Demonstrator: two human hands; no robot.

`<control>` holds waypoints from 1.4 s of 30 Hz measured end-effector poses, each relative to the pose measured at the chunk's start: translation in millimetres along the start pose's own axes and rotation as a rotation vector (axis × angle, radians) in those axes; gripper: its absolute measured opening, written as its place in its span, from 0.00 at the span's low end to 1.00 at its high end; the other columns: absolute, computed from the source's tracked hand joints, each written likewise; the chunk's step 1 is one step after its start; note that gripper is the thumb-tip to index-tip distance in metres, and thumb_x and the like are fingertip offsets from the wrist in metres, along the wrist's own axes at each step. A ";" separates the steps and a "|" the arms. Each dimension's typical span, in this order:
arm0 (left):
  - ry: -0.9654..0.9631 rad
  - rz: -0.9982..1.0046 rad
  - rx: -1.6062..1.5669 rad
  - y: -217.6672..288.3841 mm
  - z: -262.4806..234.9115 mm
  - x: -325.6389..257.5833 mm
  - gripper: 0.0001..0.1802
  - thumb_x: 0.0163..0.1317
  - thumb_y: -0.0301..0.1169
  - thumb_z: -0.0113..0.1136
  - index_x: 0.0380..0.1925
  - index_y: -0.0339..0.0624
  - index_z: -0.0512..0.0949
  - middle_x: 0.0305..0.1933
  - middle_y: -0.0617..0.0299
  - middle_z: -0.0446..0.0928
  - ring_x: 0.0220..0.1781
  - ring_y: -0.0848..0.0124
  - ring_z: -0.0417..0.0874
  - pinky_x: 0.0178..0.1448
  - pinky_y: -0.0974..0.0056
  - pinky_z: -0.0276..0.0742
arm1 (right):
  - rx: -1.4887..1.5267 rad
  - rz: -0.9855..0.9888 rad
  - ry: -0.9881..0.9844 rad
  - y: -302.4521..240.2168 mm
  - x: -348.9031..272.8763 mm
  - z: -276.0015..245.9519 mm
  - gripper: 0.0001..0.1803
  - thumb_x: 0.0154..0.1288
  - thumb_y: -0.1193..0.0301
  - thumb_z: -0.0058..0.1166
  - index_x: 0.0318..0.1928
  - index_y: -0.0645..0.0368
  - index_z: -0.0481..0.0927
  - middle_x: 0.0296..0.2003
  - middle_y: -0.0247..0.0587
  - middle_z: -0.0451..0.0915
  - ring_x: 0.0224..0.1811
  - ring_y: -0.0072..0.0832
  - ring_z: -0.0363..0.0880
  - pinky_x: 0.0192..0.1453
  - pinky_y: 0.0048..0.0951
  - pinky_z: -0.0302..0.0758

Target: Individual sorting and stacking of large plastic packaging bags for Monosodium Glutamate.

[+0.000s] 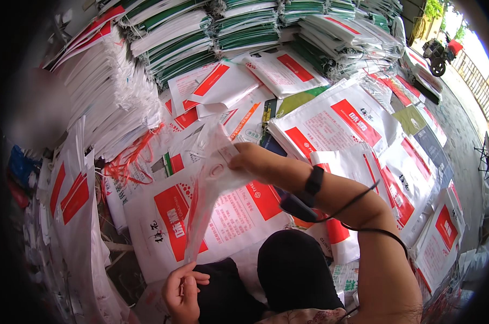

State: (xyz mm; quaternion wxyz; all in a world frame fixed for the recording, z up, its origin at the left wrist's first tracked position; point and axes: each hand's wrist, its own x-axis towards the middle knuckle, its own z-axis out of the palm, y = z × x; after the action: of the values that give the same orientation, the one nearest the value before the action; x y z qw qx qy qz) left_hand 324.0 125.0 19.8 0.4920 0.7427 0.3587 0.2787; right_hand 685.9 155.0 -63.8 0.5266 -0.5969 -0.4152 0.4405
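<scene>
A thin translucent plastic bag (203, 202) hangs stretched in front of me, above a pile of white woven sacks with red print. My right hand (244, 161) is closed on its upper part, fingers bunched in the film. Down by my knee, my left hand (184, 294) has its fingers curled at the bag's lower end and seems to pinch the edge. Directly under the bag lies a flat white sack (147, 237) with red panels, partly covered by the film. A black band (313, 181) with a cable is on my right forearm.
Tall stacks of folded sacks (174, 46) stand at the back, with a leaning white stack (109, 81) at the left. Red-orange strings (131, 162) lie tangled beside it. More printed sacks (336, 121) spread to the right. A motorbike (439, 56) stands far right near a railing.
</scene>
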 end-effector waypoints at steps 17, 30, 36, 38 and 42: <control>-0.102 -0.116 -0.012 3.0 -16.1 20.3 0.15 0.70 0.26 0.47 0.49 0.31 0.79 0.36 0.56 0.84 0.33 0.73 0.80 0.39 0.68 0.75 | 0.721 -0.792 0.427 -100.1 186.2 -111.6 0.19 0.65 0.80 0.49 0.57 0.63 0.68 0.50 0.46 0.77 0.50 0.36 0.79 0.55 0.38 0.78; -0.192 -0.048 -0.038 -8.2 -24.6 39.1 0.17 0.72 0.36 0.52 0.51 0.34 0.78 0.37 0.55 0.84 0.34 0.69 0.82 0.40 0.67 0.77 | -0.062 0.369 0.126 120.5 295.6 -55.0 0.15 0.71 0.66 0.49 0.49 0.67 0.76 0.39 0.41 0.85 0.35 0.37 0.88 0.39 0.36 0.84; -0.218 0.038 -0.084 -10.5 -37.6 35.9 0.15 0.72 0.33 0.51 0.51 0.35 0.77 0.37 0.53 0.83 0.32 0.69 0.80 0.39 0.67 0.77 | -0.765 0.103 -0.267 212.8 267.8 -38.0 0.24 0.68 0.67 0.52 0.61 0.64 0.71 0.39 0.46 0.84 0.32 0.31 0.87 0.31 0.29 0.83; -0.197 0.018 -0.060 -4.4 -46.1 27.3 0.14 0.71 0.29 0.50 0.51 0.34 0.77 0.37 0.52 0.83 0.32 0.68 0.80 0.38 0.66 0.77 | -0.751 0.293 -0.313 177.0 224.2 14.2 0.25 0.68 0.66 0.51 0.63 0.63 0.71 0.36 0.45 0.85 0.33 0.32 0.87 0.34 0.31 0.83; -0.229 0.083 -0.099 -7.6 -44.3 25.2 0.14 0.70 0.27 0.49 0.50 0.33 0.77 0.36 0.52 0.83 0.32 0.68 0.80 0.38 0.66 0.78 | -0.887 0.306 -0.482 167.8 154.6 -21.9 0.23 0.68 0.67 0.46 0.60 0.61 0.74 0.44 0.49 0.84 0.37 0.36 0.87 0.44 0.37 0.82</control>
State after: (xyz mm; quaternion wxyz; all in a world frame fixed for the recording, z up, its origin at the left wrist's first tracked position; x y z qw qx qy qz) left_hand 302.8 170.9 30.2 0.5538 0.7587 0.2550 0.2296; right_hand 753.7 280.7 -243.0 0.0425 -0.6978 -0.5793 0.4191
